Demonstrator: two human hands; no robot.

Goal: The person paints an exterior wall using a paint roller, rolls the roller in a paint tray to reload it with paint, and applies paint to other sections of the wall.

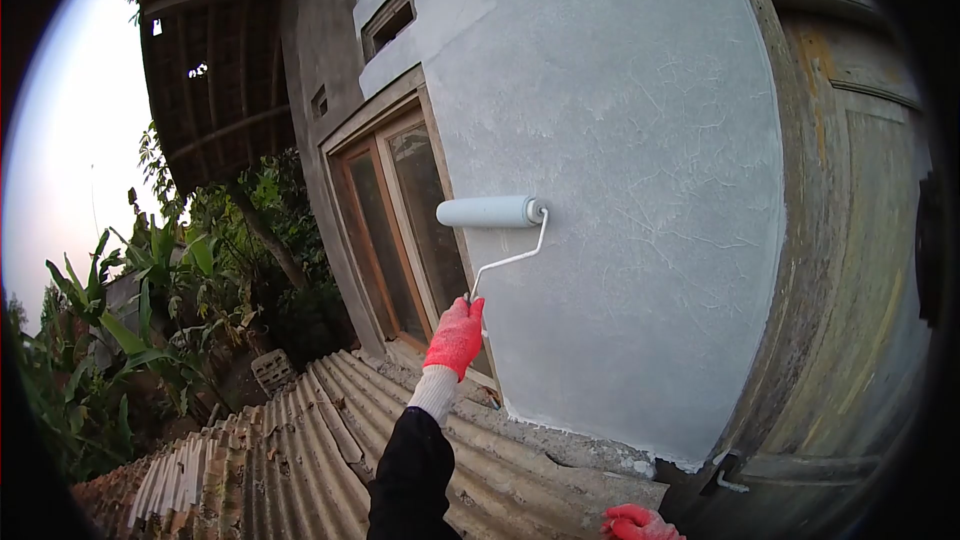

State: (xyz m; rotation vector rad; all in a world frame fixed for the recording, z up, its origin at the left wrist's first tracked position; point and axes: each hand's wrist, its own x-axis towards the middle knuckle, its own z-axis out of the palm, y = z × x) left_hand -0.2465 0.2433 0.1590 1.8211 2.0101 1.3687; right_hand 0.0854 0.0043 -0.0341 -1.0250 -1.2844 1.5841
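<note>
My left hand [455,340], in a red-palmed work glove with a white cuff, is closed around the handle of a paint roller [488,211]. The roller's pale, paint-coated sleeve lies roughly level in front of the wall [620,170], overlapping the window's edge in view. I cannot tell whether it touches the surface. Its bent white wire frame runs down to my fist, which hides the handle. At the bottom edge, my right hand [640,523] shows only in part, in a matching red glove. The frame cuts off most of it, and whether it holds anything is hidden.
A wood-framed window [395,210] is left of the painted wall, with a vent opening [388,20] above. A weathered wooden door [840,270] borders the right side. Corrugated roofing sheets [300,440] spread below. Plants [150,280] and a dark roof overhang [215,50] stand left.
</note>
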